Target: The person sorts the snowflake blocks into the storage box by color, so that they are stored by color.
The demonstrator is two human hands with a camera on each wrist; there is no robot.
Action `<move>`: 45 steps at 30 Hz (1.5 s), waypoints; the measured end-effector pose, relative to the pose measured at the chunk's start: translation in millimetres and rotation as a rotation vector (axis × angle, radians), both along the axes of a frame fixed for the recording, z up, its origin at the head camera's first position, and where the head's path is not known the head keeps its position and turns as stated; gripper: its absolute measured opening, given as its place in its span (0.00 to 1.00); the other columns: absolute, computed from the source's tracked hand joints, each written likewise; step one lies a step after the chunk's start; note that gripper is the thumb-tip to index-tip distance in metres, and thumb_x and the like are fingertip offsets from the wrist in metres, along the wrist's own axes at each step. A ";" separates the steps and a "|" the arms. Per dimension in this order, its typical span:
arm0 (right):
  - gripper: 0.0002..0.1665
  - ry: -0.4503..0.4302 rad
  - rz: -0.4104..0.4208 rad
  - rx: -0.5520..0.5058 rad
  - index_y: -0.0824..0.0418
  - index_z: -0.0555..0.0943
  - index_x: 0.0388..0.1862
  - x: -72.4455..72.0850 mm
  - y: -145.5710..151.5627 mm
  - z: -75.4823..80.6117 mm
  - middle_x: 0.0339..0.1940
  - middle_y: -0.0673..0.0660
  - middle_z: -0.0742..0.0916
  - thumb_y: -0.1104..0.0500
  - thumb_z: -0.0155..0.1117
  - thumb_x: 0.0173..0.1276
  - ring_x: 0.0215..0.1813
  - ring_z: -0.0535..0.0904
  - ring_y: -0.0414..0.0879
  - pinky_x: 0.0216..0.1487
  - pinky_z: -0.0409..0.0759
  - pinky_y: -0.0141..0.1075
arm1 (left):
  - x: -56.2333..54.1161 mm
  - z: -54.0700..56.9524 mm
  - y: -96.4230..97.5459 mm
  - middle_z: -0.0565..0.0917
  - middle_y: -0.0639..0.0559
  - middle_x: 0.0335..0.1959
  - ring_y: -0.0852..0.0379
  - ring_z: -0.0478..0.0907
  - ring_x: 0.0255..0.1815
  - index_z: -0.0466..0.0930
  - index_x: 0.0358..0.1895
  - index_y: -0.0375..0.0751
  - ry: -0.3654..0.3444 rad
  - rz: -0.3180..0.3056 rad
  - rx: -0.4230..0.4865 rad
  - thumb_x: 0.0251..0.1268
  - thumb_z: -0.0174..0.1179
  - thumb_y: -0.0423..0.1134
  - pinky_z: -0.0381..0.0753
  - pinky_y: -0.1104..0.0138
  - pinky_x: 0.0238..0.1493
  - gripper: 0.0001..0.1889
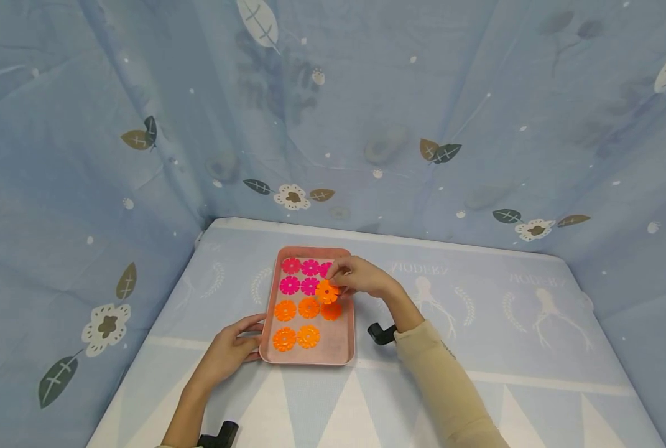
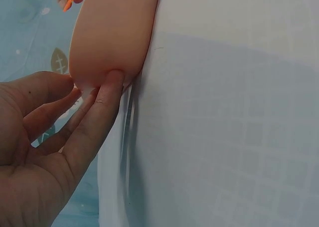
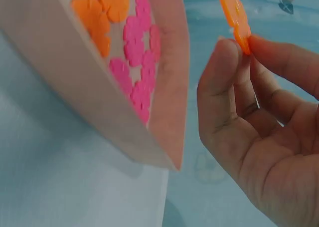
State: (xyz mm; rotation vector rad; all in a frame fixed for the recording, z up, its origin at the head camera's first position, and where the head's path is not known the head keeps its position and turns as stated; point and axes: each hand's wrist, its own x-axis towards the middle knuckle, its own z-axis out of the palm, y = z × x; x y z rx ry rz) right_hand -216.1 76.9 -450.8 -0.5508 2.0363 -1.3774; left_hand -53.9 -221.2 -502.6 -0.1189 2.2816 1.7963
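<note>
A pink tray lies on the table with flower-shaped slotted plastic discs in rows. Magenta and reddish-pink discs fill the far half, orange discs the near half. My right hand pinches an orange flower-shaped disc between thumb and fingertips, above the tray's right side. The right wrist view shows that disc edge-on. My left hand holds the tray's left edge; in the left wrist view its fingers press against the tray's outer wall. The right hand partly covers the far-right discs.
The table has a pale blue and white patterned cloth. Leaf-and-flower printed blue fabric rises behind and at both sides. Black wrist-camera mounts show at the wrists.
</note>
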 end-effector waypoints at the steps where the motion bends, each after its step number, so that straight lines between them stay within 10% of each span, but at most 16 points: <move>1: 0.05 -0.003 0.024 0.002 0.67 0.80 0.43 -0.1 -3.1 -0.1 0.35 0.60 0.82 0.67 0.58 0.72 0.33 0.80 0.59 0.42 0.86 0.53 | 0.1 0.2 0.3 0.78 0.35 0.58 0.45 0.84 0.50 0.72 0.69 0.37 -0.001 0.004 0.001 0.72 0.55 0.26 0.87 0.61 0.42 0.23; 19: 0.05 -0.018 0.564 0.318 0.65 0.84 0.37 -4.2 -38.6 -8.9 0.32 0.55 0.84 0.71 0.62 0.67 0.31 0.76 0.49 0.35 0.81 0.38 | 0.4 -4.2 3.6 0.79 0.38 0.57 0.46 0.84 0.49 0.73 0.69 0.39 -0.019 0.017 0.010 0.71 0.57 0.26 0.87 0.61 0.41 0.24; 32: 0.07 0.007 0.511 0.564 0.62 0.86 0.34 10.0 -36.4 -7.6 0.29 0.54 0.84 0.71 0.65 0.65 0.29 0.80 0.50 0.40 0.86 0.43 | -0.9 -5.1 6.9 0.78 0.38 0.57 0.46 0.84 0.50 0.74 0.68 0.40 -0.019 0.023 0.005 0.71 0.58 0.27 0.87 0.61 0.41 0.23; 45: 0.07 0.277 0.342 0.310 0.65 0.84 0.43 19.8 -4.1 -3.5 0.36 0.52 0.87 0.69 0.61 0.69 0.38 0.84 0.52 0.38 0.81 0.34 | -1.6 -4.6 1.9 0.79 0.38 0.57 0.46 0.83 0.51 0.74 0.68 0.40 -0.003 0.015 -0.027 0.71 0.58 0.27 0.87 0.62 0.41 0.23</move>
